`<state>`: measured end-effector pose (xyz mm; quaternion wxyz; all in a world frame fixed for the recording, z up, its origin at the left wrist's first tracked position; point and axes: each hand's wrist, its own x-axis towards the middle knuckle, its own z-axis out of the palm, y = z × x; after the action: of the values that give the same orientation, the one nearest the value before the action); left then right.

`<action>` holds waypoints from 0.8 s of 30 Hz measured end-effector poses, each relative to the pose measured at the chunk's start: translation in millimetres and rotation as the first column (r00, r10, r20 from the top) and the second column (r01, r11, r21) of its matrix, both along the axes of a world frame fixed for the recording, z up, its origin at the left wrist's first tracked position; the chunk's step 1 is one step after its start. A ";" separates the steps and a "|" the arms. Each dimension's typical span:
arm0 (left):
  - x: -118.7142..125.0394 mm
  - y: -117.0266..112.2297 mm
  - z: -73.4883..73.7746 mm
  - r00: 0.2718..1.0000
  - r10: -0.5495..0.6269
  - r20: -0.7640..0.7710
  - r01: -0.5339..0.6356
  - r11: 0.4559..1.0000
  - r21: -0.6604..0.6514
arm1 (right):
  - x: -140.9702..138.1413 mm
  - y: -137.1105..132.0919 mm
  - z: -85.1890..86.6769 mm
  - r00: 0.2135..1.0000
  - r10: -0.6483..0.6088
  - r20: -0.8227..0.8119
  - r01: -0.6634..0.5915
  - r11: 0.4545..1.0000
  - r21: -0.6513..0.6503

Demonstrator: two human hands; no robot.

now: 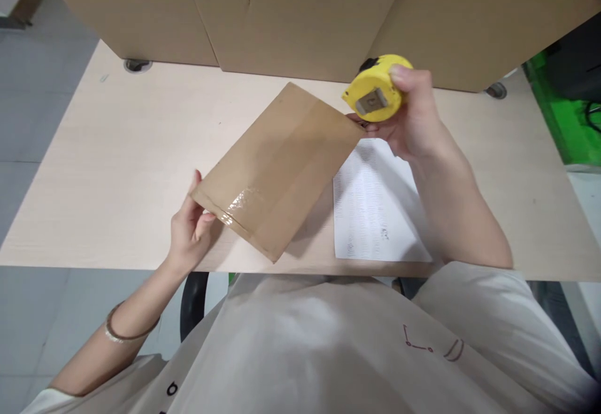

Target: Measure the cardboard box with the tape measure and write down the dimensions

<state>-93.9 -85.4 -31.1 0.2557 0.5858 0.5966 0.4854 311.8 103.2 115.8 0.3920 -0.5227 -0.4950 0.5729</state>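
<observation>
A brown cardboard box (286,163) is held tilted above the table, with shiny clear tape along its lower-left edge; only one broad face shows, so its depth is hidden. My left hand (190,229) is closed around its left corner, fingers partly behind it. In my right hand (417,116) is a yellow tape measure (375,91) with a metal clip, thumb on its upper side. The fingers of that hand reach under the tape measure to the box's right corner; whether they grip it I cannot tell. No blade is visible outside the case.
A printed sheet of paper (375,207) lies on the pale wooden table (94,182), partly under my right forearm. Large brown cardboard panels (295,19) stand along the back edge. Cable holes (137,66) sit at the back corners. A black chair part (193,304) shows below the front edge.
</observation>
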 end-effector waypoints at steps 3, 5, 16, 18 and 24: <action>15.7 28.9 5.6 0.969 0.010 0.248 -0.004 1.000 -0.022 | 11.4 -37.4 18.9 0.997 -0.033 0.071 0.028 0.998 0.062; 21.4 53.8 15.0 0.934 -0.047 0.355 0.085 0.992 -0.092 | 22.4 -63.3 22.2 0.992 -0.060 0.113 0.052 0.996 0.066; 26.1 132.2 7.2 0.797 -0.283 0.533 0.437 0.880 -0.187 | 50.0 -138.6 -22.6 0.977 -0.210 0.033 0.211 0.941 -0.265; 23.2 135.0 -6.6 0.817 -0.266 0.512 0.424 0.878 -0.221 | 51.5 -137.5 -28.9 0.981 -0.192 0.034 0.195 0.949 -0.247; 6.4 118.0 -13.8 0.912 -0.174 0.371 0.293 0.909 -0.296 | 71.4 -118.0 -27.8 0.974 -0.097 0.204 0.117 0.989 -0.091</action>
<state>-87.5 32.6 -44.9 0.5095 0.5082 0.5443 0.4312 383.2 -14.8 88.0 0.3437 -0.6226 -0.4727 0.5204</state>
